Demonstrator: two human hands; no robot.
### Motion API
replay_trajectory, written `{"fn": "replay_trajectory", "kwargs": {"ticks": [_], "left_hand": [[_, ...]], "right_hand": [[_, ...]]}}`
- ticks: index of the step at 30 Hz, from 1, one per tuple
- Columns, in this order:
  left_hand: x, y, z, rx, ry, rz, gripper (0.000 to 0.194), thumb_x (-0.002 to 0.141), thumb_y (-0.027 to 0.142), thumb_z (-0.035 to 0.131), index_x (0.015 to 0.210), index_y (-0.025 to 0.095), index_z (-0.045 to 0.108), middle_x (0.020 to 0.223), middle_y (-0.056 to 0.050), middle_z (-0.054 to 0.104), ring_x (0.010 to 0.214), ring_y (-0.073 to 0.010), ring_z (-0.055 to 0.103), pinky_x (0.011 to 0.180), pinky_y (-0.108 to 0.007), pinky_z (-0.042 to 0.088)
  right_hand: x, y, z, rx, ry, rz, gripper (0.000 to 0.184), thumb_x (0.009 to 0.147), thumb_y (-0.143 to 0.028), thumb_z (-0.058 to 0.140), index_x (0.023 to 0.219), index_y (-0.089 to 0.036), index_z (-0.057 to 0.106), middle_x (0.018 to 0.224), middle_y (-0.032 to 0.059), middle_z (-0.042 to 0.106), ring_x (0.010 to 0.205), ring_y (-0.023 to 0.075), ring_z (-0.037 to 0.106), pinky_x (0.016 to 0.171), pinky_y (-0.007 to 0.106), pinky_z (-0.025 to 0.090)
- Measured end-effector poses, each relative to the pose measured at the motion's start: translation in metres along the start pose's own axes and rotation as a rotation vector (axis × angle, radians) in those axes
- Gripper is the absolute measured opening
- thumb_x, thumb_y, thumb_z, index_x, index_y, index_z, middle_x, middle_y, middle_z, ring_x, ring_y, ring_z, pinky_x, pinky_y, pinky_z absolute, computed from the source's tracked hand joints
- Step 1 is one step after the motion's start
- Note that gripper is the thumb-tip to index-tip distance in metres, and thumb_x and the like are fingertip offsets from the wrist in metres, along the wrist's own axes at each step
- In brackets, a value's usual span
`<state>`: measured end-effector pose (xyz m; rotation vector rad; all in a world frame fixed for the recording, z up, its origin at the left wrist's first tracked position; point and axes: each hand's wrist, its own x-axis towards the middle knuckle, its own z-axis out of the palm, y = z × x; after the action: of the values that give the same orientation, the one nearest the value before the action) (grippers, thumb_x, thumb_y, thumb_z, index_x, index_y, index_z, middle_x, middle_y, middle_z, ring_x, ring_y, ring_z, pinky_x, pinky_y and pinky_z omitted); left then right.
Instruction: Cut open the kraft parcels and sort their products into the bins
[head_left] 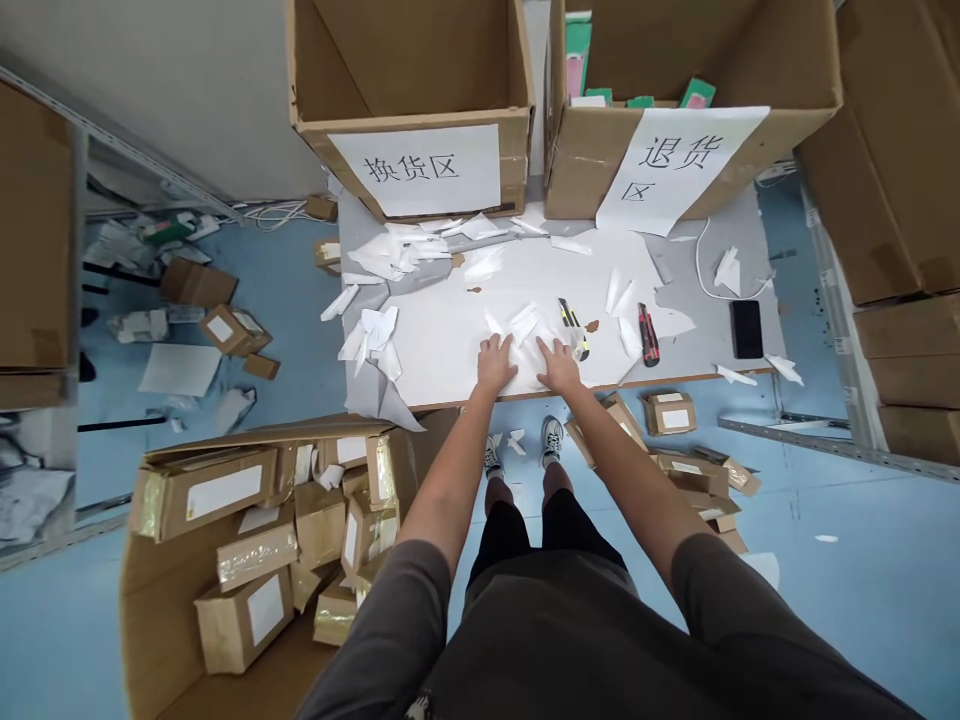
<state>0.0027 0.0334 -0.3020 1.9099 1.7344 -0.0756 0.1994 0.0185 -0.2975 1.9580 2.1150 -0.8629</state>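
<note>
My left hand rests at the front of the white table, its fingers spread on crumpled white paper. Beside it my right hand touches the same crumpled heap, fingers apart too. Some of the heap looks thin and translucent; whether a thing lies under it I cannot tell. A yellow-and-black utility knife lies just beyond my right hand. Farther right is a red-and-black utility knife. Torn paper scraps are piled at the table's back left.
Two large cardboard boxes with Chinese signs, a left box and a right box, stand behind. A phone lies at the right. A big carton of small parcels stands front left. More parcels sit on the floor.
</note>
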Motion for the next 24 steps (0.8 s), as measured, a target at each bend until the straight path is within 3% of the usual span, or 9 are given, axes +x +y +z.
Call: {"fn": "replay_trajectory", "kwargs": {"ticks": [4,8,14,19,24], "left_hand": [[0.004,-0.002,0.013,-0.129,0.094,0.060,0.063,0.091,0.021,0.068,0.152,0.016,0.054,0.154,-0.018,0.051,0.140,-0.0362,0.043,0.118,-0.050,0.043],[0.008,-0.001,0.022,-0.251,0.178,0.078,0.052,0.092,0.012,0.058,0.144,0.015,0.060,0.144,-0.017,0.059,0.133,-0.0328,0.050,0.118,-0.048,0.043],[0.014,0.007,0.033,-0.430,0.217,0.038,0.033,0.090,0.007,0.053,0.115,0.018,0.072,0.122,-0.014,0.071,0.121,-0.0289,0.061,0.111,-0.044,0.049],[0.009,0.014,0.040,-0.793,0.253,-0.073,0.016,0.088,0.011,0.061,0.099,0.019,0.069,0.107,-0.009,0.076,0.101,-0.0220,0.070,0.099,-0.037,0.056],[-0.003,0.013,0.037,-1.015,0.344,-0.226,0.017,0.083,0.012,0.065,0.098,0.020,0.063,0.096,-0.003,0.072,0.089,-0.0163,0.072,0.087,-0.032,0.060]], "right_hand": [[0.015,0.002,0.012,0.033,0.091,-0.018,0.111,0.080,-0.029,0.083,0.172,-0.028,0.021,0.155,0.0193,0.042,0.135,0.0382,0.046,0.112,0.052,0.045],[0.030,0.000,0.009,0.051,0.087,-0.031,0.110,0.080,-0.027,0.082,0.172,-0.027,0.022,0.145,0.0180,0.047,0.127,0.0361,0.050,0.107,0.048,0.050],[0.033,-0.021,-0.001,-0.003,0.005,-0.116,0.085,0.086,-0.026,0.079,0.162,-0.025,0.042,0.143,0.0177,0.048,0.125,0.0344,0.052,0.102,0.044,0.051],[0.029,-0.040,-0.001,0.016,-0.031,-0.172,0.045,0.097,-0.017,0.058,0.142,-0.021,0.061,0.135,0.0167,0.056,0.113,0.0304,0.058,0.094,0.038,0.050],[0.032,-0.053,0.005,0.113,-0.044,-0.165,0.037,0.096,-0.009,0.048,0.126,-0.019,0.066,0.121,0.0123,0.063,0.096,0.0245,0.061,0.085,0.032,0.048]]}}
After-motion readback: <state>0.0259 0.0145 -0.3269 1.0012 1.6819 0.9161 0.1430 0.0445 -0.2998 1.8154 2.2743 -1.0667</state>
